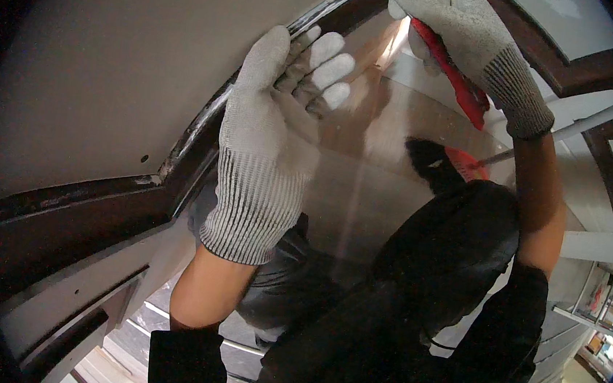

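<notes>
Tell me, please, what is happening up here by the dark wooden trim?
A person in grey knit gloves works at a dark wooden trim strip edging a pale panel. The left hand rests flat against the trim, fingers spread. The right hand grips a red-handled tool near the trim's upper end; its tip is hidden.

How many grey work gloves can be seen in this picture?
2. The left glove rests on the dark wooden trim. The right glove, at the top, holds a red tool.
</notes>
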### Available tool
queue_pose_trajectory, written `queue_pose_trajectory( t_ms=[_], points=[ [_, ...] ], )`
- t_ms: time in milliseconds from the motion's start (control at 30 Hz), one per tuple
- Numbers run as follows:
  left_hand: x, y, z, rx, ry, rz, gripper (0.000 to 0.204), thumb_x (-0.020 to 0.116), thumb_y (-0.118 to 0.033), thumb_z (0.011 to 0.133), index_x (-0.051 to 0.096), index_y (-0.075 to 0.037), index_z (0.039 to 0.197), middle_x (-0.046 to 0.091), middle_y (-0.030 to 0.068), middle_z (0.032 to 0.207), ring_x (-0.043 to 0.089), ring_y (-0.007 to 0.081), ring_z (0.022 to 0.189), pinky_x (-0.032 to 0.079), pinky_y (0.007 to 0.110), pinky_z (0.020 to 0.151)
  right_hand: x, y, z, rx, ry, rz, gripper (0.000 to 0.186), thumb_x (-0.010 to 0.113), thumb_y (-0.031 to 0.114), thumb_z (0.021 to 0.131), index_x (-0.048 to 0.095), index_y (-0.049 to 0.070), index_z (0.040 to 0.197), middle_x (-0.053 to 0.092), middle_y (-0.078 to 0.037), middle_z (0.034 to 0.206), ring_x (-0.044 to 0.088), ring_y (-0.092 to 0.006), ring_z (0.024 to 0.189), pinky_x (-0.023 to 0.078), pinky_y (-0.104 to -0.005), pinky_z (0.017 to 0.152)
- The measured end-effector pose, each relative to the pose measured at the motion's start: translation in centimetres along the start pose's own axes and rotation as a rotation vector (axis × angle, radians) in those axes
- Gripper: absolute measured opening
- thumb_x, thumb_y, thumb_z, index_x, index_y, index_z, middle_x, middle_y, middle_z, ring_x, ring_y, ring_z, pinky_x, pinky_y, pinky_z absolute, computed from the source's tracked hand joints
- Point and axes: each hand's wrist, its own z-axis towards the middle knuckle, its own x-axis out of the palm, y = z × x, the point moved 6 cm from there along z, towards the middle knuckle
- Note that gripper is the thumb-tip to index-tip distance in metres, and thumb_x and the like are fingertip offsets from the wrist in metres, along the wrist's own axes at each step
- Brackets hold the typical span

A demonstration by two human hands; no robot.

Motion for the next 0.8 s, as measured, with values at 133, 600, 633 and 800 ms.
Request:
queue_pose_trajectory(
  t_ms=[133,600,633,800],
  points=[
    [0.1,0.1,0.0,0.051,-0.054,0.024,0.038,0.059,-0.036,0.104,0.063,-0.001,0.118,0.072,0.0129,0.109,0.068,0.0227,0.097,0.054,0.037,0.087,-0.1,1.1,-1.0,-0.029,-0.086,-0.043,0.031,0.058,0.03,0.1,0.063,0.003,0.086,0.062,-0.005,0.064,0.059,-0.0128,0.049,0.048,-0.0276,0.045],
    [9.5,0.6,0.7,1.554,0.052,1.528,0.035,0.062,-0.016,0.093,0.066,-0.006,0.126,0.066,0.0153,0.125,0.062,0.0331,0.117,0.046,0.046,0.106,-2.8,-1.9,-1.5,-0.661,-0.246,-0.383,0.031,0.054,0.035,0.104,0.066,0.008,0.113,0.063,-0.004,0.079,0.06,-0.0135,0.059,0.05,-0.0322,0.049],
    [9.8,0.5,1.6,1.468,0.102,1.662,0.041,0.061,-0.017,0.094,0.061,-0.007,0.134,0.062,0.0151,0.134,0.056,0.0332,0.129,0.039,0.049,0.114,-3.3,-4.6,-1.2,-0.25,-0.137,0.03,0.028,0.055,0.034,0.104,0.065,0.01,0.115,0.063,-0.004,0.079,0.059,-0.0129,0.059,0.049,-0.0318,0.046],
    [13.6,2.5,5.6,1.457,0.461,1.998,0.049,0.056,-0.021,0.097,0.05,-0.009,0.144,0.05,0.0143,0.15,0.047,0.0323,0.14,0.038,0.047,0.115,-4.4,-4.0,-3.1,-0.256,-0.151,0.311,0.027,0.054,0.033,0.104,0.067,0.011,0.111,0.064,-0.004,0.077,0.06,-0.0125,0.057,0.05,-0.0309,0.046]
  ],
)
